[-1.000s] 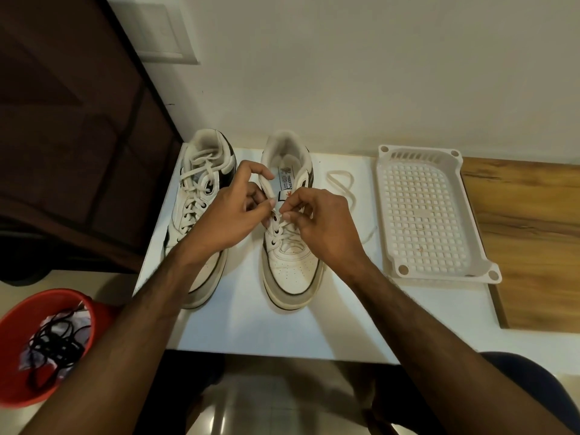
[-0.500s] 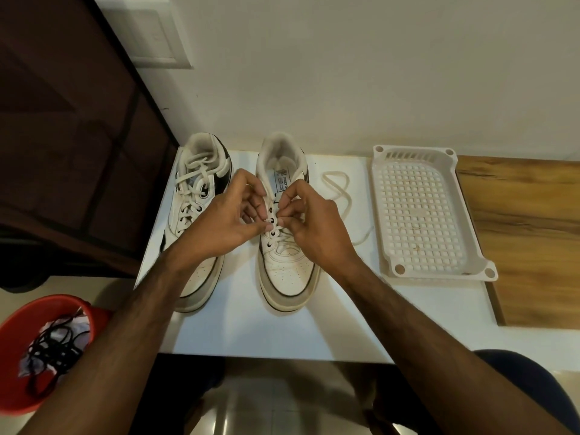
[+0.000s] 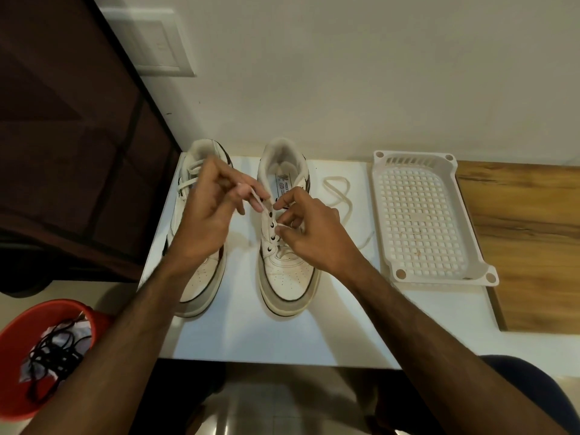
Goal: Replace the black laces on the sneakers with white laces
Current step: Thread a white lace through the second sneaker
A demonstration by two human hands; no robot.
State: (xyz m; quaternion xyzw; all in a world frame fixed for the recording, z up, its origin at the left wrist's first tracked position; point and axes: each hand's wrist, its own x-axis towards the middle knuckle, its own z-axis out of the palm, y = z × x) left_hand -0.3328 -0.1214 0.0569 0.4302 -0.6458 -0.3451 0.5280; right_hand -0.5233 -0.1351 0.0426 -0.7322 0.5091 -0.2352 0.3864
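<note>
On a white table (image 3: 251, 337) pushed against a pale wall (image 3: 345, 73), a person re-laces a pair of sneakers. The left hand (image 3: 207, 221) pinches one end of the white lace (image 3: 259, 198) between thumb and forefinger and draws it up and to the left, out of an upper eyelet of the right sneaker (image 3: 287, 271). The right hand (image 3: 310, 233) is closed narrow on the tongue side, its fingertips pressing the lace down at the eyelets; what exactly it grips is hidden by the fingers. The lace's other end (image 3: 340, 199) trails in loose loops on the table just beside that sneaker.

The step calls, by the look of it, for a steady pull along the line of the eyelet while the right hand holds the shoe and the crossings below flat, so the lace neither twists nor loosens the rows already threaded. The loose end needs enough slack left to match lengths.

The left sneaker (image 3: 194, 277), partly behind the left hand, already carries white laces. An empty white perforated tray (image 3: 433, 271) sits to the right, overlapping a wooden top (image 3: 527, 230). Below left, on the floor, a red bucket (image 3: 18, 328) holds the discarded black laces (image 3: 53, 353). A dark cabinet (image 3: 62, 136) and a wall switch plate (image 3: 157, 42) fill the far left.
</note>
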